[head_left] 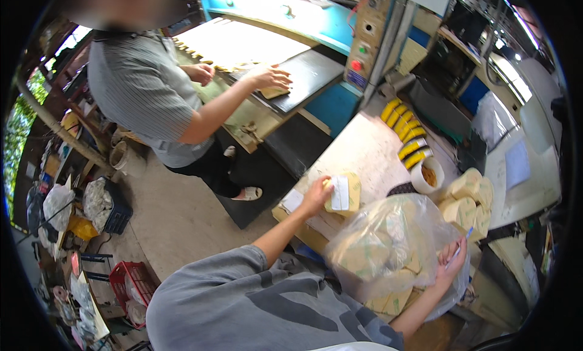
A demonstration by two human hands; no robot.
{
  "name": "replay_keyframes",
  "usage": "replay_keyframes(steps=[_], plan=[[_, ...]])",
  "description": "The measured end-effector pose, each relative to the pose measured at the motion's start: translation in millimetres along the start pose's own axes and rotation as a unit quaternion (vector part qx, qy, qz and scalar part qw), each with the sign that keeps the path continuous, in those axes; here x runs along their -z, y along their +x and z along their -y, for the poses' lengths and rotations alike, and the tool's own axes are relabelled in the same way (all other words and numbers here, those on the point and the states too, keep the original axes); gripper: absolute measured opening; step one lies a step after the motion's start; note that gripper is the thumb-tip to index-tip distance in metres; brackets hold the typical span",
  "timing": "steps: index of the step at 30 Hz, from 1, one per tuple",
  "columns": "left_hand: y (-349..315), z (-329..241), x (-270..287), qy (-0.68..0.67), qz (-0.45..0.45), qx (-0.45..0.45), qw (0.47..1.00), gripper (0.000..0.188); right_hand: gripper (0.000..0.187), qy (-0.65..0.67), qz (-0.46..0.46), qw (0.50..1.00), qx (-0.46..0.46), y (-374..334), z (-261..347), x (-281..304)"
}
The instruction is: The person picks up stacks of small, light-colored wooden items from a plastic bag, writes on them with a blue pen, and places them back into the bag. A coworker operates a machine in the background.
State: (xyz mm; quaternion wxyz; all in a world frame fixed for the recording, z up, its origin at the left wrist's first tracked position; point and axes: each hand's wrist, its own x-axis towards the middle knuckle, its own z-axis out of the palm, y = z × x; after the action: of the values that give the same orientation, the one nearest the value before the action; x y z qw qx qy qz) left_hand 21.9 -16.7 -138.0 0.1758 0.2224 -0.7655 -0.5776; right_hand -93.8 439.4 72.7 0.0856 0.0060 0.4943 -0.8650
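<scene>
Your left hand [318, 196] grips the left edge of the cream bundle [354, 189], its paper slip [340, 193] facing up, on the surface [370, 141] at ten-to-eleven o'clock from the clear bag [388, 241]. Your right hand [452, 260], at three o'clock from the bag, clasps a blue pen [469, 233]. You seem to be checking or labelling bundles; next calls for steadying the slip and bringing the pen across.

The pale machine surface [252, 41] is washed out by glare, and highlights are scattered over the clear bag [395, 229]. Straight edges are bent toward the blackened rim.
</scene>
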Motion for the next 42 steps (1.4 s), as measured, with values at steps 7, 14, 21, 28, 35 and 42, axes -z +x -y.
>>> replay_keyframes(steps=[7, 14, 21, 28, 35, 42], plan=[[-14.4, -30.0, 1.1, 0.024, 0.018, 0.014, 0.999, 0.067, 0.027, -0.029, -0.041, 0.999, -0.001, -12.8, 10.9, -6.9], [0.6, -10.3, 1.2, -0.071, 0.028, 0.014, 0.997, 0.068, 0.031, -0.073, -0.033, 0.995, 0.058, -33.2, 13.3, -23.8], [-58.3, -66.0, 30.5, 0.049, -0.033, -0.027, 0.998, 0.05, 0.037, -0.097, -0.066, 0.977, 0.18, -150.8, 95.5, 31.0], [-150.1, -62.8, 34.1, -0.098, 0.176, 0.03, 0.979, 0.042, 0.027, -0.246, -0.434, 0.862, 0.084, -202.8, 19.4, 175.6], [-135.1, -58.4, 11.1, -0.131, 0.368, 0.229, 0.892, 0.049, 0.039, -0.088, -0.328, 0.94, 0.032, -166.8, -113.1, 207.9], [-128.6, -117.7, 1.4, 0.068, 0.381, 0.02, 0.922, 0.038, 0.038, -0.084, -0.357, 0.93, 0.003, -145.8, -118.4, 181.5]])
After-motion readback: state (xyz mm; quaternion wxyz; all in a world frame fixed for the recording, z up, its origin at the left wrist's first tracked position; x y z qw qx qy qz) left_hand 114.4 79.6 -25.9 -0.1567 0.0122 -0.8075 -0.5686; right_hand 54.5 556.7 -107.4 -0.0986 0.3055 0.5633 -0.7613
